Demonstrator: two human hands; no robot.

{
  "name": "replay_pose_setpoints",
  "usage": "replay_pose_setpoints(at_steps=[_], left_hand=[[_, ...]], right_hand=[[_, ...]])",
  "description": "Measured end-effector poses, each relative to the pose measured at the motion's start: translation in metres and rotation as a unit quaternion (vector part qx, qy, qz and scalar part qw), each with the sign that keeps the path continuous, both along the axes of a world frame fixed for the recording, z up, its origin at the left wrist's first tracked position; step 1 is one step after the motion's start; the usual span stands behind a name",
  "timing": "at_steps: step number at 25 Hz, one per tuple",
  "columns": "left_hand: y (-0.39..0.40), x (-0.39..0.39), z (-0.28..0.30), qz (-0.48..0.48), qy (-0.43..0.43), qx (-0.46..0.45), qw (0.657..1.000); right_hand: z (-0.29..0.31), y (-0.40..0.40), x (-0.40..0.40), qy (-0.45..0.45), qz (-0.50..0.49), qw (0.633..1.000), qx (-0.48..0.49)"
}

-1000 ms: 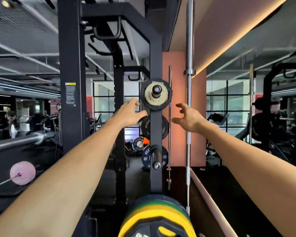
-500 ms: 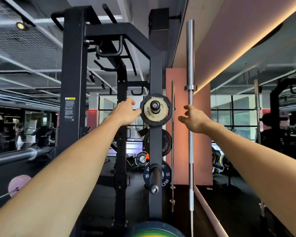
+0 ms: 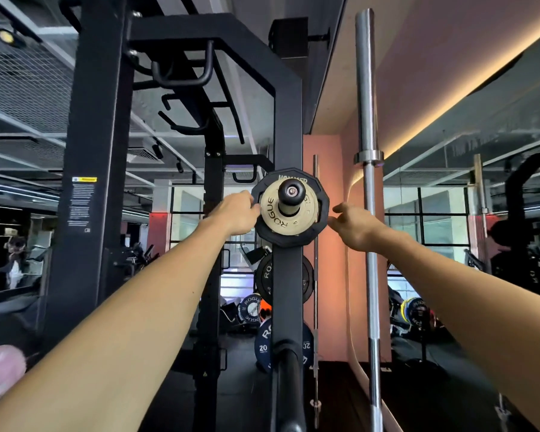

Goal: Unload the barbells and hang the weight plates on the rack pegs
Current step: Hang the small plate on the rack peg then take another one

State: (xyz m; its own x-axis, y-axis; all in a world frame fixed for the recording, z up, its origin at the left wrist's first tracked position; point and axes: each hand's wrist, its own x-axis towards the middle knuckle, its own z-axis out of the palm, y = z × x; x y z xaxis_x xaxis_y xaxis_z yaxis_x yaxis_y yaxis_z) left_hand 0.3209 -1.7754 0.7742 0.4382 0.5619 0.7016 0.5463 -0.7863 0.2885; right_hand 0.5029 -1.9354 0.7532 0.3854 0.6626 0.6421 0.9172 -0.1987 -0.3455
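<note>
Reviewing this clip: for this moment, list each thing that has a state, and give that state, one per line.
left hand: at the left edge of the plates, fingers on the rim.
right hand: just right of the plates, fingers loosely curled, holding nothing.
tan plate: hung on the upper peg, in front of the black plate.
black plate: hung on the same peg.
upper peg: loaded.
lower peg: bare.
silver barbell: standing upright, unloaded.

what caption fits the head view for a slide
Left hand touching the plates on the rack's top peg, right hand just beside them.
</note>
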Motion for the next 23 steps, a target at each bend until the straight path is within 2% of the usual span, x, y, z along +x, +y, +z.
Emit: replay_pose_setpoints(at_steps=[5, 11, 14, 18, 23], left_hand=[[0.061, 0.053, 0.006, -0.013, 0.0, 0.012, 1.0], [0.078, 0.079, 0.01, -0.018, -0.082, 0.001, 0.996], [0.073, 0.074, 0.01, -0.057, -0.106, -0.049, 0.992], [0.051, 0.062, 0.005, -0.158, -0.181, -0.133, 0.962], [0.001, 0.027, -0.002, -0.172, -0.231, -0.169, 0.943]], right_hand=[[0.011, 0.062, 0.033, -0.009, -0.006, 1.0, 0.01], [0.019, 0.106, 0.05, 0.044, 0.014, 0.996, 0.071], [0.019, 0.097, 0.045, 0.1, 0.081, 0.989, 0.067], [0.018, 0.063, 0.023, 0.137, 0.138, 0.979, 0.062], [0.018, 0.011, -0.016, 0.141, 0.161, 0.975, 0.051]])
